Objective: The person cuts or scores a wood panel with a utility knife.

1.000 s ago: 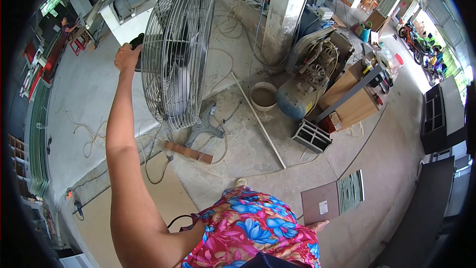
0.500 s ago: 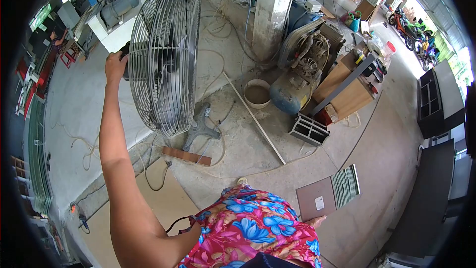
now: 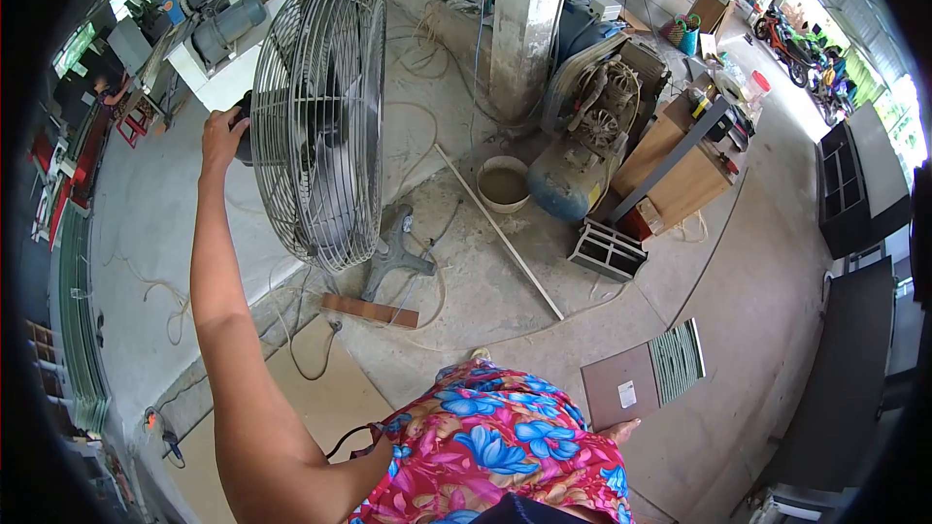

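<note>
My left hand reaches out to the black motor housing at the back of a large fan with a wire cage. Its fingers are curled on the housing, and the fingertips are partly hidden. The fan stands on a grey splayed base. Low at my right side, my right hand grips the lower edge of a flat brown panel. This panel carries a white label and a green ribbed section at its right end. Most of the right hand's fingers are hidden behind the panel.
A wooden block lies by the fan base, with cables around it. A long white strip crosses the floor near a bucket. An air compressor stands beside a pillar. A beige board lies at lower left.
The view has shifted slightly. The fan appears a little farther left, with my left hand still on its housing. My right hand keeps the panel in nearly the same place.
</note>
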A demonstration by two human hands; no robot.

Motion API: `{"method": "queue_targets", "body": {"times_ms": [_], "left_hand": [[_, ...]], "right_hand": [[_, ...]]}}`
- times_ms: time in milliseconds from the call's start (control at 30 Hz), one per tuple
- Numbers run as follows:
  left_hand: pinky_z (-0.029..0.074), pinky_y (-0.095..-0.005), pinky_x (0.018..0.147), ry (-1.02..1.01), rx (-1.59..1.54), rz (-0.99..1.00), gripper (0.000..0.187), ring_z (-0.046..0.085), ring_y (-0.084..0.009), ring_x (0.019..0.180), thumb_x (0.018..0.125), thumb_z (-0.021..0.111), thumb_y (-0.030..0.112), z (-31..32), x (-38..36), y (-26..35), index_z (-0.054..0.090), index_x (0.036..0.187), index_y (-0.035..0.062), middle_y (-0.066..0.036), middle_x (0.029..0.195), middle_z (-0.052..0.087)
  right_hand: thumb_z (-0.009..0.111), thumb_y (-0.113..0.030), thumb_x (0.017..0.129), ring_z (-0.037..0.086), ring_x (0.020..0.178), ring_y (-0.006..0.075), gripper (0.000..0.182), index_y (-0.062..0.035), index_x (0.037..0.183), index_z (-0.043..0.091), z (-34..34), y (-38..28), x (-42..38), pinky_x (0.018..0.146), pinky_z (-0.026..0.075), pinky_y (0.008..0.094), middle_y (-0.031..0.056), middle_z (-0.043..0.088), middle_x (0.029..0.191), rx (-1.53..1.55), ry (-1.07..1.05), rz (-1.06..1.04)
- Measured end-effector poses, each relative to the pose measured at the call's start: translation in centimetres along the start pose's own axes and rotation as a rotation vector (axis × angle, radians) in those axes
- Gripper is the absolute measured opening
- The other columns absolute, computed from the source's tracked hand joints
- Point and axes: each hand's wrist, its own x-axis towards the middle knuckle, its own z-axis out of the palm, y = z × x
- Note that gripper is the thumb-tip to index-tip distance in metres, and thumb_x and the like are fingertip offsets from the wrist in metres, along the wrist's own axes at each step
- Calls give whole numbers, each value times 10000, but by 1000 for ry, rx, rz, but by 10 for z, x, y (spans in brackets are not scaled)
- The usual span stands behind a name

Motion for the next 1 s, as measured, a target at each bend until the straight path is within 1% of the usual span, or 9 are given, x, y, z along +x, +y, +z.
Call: {"method": "queue_targets", "body": {"times_ms": [100,200,300,400,533,633,733,833,1000], "left_hand": [[417,-375,796,-7,32,-26,397,516,-298,913,746,630,266,-7,-5,9,576,1087,70,-145,929,552],[405,-371,841,117,75,19,436,503,-303,969,747,628,276,5,-8,0,545,1131,87,-148,1006,549],[397,-367,860,175,-27,-32,470,497,-306,991,742,633,283,10,-8,-5,522,1156,90,-156,1046,544],[399,-371,852,243,-21,3,468,506,-305,973,734,640,299,11,-9,-7,536,1136,83,-162,1022,550],[412,-366,826,254,-54,23,444,526,-301,935,727,644,316,12,-7,-12,566,1093,77,-158,989,561],[419,-361,811,241,-70,8,413,536,-294,916,724,645,320,12,-10,-9,589,1051,73,-147,969,569],[422,-357,808,224,-66,-19,381,539,-289,913,721,646,316,10,-11,-4,605,1019,82,-138,962,572],[421,-358,812,217,-54,-47,360,537,-289,918,714,649,314,10,-12,-1,613,998,96,-132,961,573],[420,-368,813,230,-3,-41,348,534,-300,916,702,657,318,12,-10,-1,615,967,97,-130,957,572]], "right_hand": [[327,-506,873,468,1052,305,647,36,1220,400,-4,6,3,875,392,424,165,453,1203,11,-32,-32],[329,-510,870,468,1055,306,653,33,1227,391,-6,7,3,873,392,429,161,450,1209,45,-43,-35],[336,-514,866,467,1061,307,659,31,1233,384,-6,-1,-4,875,389,435,157,447,1217,51,-21,9],[341,-513,863,464,1068,309,660,31,1233,383,-7,-1,0,877,387,438,155,444,1224,21,26,24],[344,-513,862,462,1073,307,661,33,1234,383,-5,-1,3,887,383,431,156,445,1223,62,16,10],[338,-509,867,454,1083,302,657,33,1236,380,-2,-4,2,906,371,419,155,437,1231,-35,72,7],[330,-499,875,444,1090,297,647,32,1239,376,1,-6,-7,920,356,409,157,430,1235,41,-42,-44],[321,-493,881,430,1103,296,641,33,1243,371,8,-10,-9,927,345,411,155,416,1248,7,8,15],[314,-487,885,419,1117,293,642,41,1246,363,5,-4,0,929,340,413,155,401,1262,-61,-65,-62]]}}
